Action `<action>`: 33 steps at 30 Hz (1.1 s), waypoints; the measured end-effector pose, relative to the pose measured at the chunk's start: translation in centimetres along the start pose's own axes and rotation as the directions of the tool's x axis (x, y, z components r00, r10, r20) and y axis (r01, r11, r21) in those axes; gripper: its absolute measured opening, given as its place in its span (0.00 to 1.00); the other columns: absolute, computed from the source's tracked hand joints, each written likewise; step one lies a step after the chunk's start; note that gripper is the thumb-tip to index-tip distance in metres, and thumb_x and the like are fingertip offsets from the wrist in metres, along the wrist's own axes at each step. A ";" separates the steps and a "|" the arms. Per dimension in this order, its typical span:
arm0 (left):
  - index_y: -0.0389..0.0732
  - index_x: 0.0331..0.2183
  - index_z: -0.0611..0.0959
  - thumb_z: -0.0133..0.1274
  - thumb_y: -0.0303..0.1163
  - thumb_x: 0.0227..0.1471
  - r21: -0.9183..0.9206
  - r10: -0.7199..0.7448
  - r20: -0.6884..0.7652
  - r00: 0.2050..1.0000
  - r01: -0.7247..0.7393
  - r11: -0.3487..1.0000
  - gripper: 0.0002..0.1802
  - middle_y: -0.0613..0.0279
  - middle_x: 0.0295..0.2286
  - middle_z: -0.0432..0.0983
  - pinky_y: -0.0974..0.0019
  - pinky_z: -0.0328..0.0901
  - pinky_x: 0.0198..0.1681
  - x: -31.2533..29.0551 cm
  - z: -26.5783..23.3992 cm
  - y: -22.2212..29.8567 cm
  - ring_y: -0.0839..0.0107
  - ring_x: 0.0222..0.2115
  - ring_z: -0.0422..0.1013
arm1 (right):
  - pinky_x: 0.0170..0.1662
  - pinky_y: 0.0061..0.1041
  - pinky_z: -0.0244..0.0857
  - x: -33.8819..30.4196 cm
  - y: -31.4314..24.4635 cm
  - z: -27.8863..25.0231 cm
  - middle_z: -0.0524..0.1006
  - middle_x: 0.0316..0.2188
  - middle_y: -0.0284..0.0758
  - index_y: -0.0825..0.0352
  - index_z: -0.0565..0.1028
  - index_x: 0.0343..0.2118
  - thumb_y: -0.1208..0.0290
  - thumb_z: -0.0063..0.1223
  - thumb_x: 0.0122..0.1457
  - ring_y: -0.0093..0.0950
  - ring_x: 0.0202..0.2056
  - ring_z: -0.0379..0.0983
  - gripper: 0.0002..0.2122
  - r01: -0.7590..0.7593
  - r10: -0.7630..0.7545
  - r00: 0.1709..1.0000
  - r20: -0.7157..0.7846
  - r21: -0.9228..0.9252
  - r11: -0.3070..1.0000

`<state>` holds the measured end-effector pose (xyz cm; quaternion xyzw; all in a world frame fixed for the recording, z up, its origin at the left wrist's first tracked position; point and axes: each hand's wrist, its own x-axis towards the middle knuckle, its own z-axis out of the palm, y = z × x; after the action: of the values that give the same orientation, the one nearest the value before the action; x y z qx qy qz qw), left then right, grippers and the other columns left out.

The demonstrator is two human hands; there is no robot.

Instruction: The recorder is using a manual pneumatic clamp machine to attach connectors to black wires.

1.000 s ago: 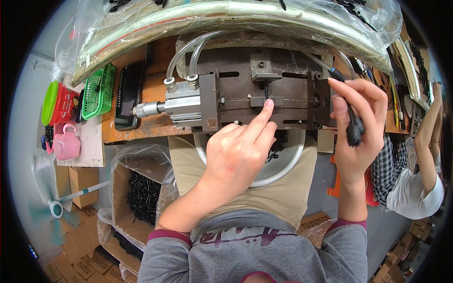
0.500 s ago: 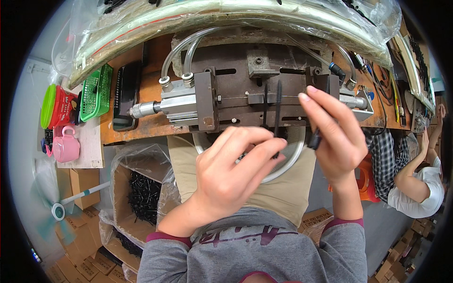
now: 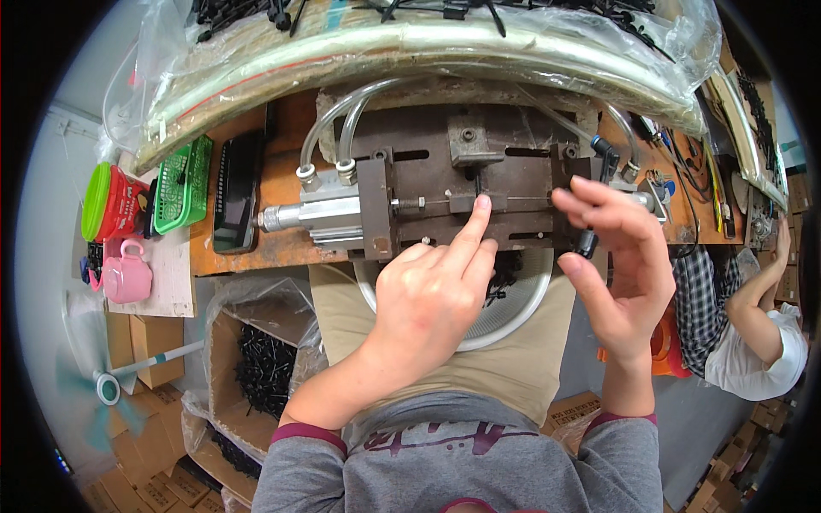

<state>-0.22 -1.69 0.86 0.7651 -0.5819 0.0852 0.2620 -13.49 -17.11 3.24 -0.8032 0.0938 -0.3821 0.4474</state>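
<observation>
My left hand (image 3: 438, 295) reaches to the metal fixture (image 3: 428, 231), its index finger stretched out and the other fingers bent. That fingertip rests at the small dark block (image 3: 462, 203) in the middle, against the lower end of a thin black strip (image 3: 479, 181). I see nothing held in this hand, though its palm side is hidden. My right hand (image 3: 629, 269) is raised at the fixture's right end, fingers loosely curled around a black part with a cylindrical end (image 3: 587, 244); its middle is hidden behind the fingers.
A white-rimmed mesh basket (image 3: 543, 291) with black pieces sits on my lap. An air cylinder (image 3: 329, 224) with clear hoses flanks the fixture. Left stand a phone (image 3: 235, 192), green basket (image 3: 184, 184), pink cup (image 3: 128, 278) and box of black parts (image 3: 265, 363). Another person (image 3: 761, 350) sits at right.
My left hand has gone from pinching a black strip to pointing a finger at the block. The left cylinder's rod has moved out rightward. My right hand's fingers have spread slightly.
</observation>
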 end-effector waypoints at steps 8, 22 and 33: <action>0.36 0.39 0.85 0.62 0.26 0.50 0.080 0.278 -0.364 0.889 -0.268 0.960 0.12 0.54 0.37 0.83 0.65 0.73 0.43 11.0 -5.7 -4.6 0.63 0.39 0.79 | 0.45 0.33 0.75 -1.4 0.6 1.2 0.74 0.53 0.46 0.71 0.77 0.38 0.82 0.66 0.47 0.40 0.46 0.77 0.13 0.159 -0.083 0.971 0.226 -0.345 0.925; 0.32 0.40 0.85 0.56 0.28 0.59 -0.636 -0.139 -0.312 0.940 -0.098 0.766 0.10 0.61 0.28 0.82 0.72 0.69 0.32 18.6 -7.6 -7.8 0.76 0.27 0.76 | 0.26 0.24 0.70 -0.7 0.9 4.0 0.78 0.52 0.41 0.67 0.76 0.33 0.74 0.64 0.48 0.27 0.19 0.74 0.10 0.321 -0.087 0.903 0.420 -0.526 0.788; 0.25 0.64 0.58 0.38 0.13 0.57 -0.966 -0.281 -0.091 0.955 -0.017 0.258 0.33 0.43 0.53 0.69 0.58 0.68 0.56 6.3 -9.4 -3.4 0.53 0.51 0.73 | 0.28 0.26 0.66 16.2 -1.7 1.1 0.80 0.32 0.36 0.70 0.80 0.40 0.72 0.65 0.50 0.25 0.26 0.73 0.14 0.394 -0.362 0.919 0.157 -0.442 0.806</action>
<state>6.58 -1.70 10.59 0.4798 -0.4104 -0.2121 0.7459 -1.90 -23.39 12.79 -0.9011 0.0063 -0.4033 0.1594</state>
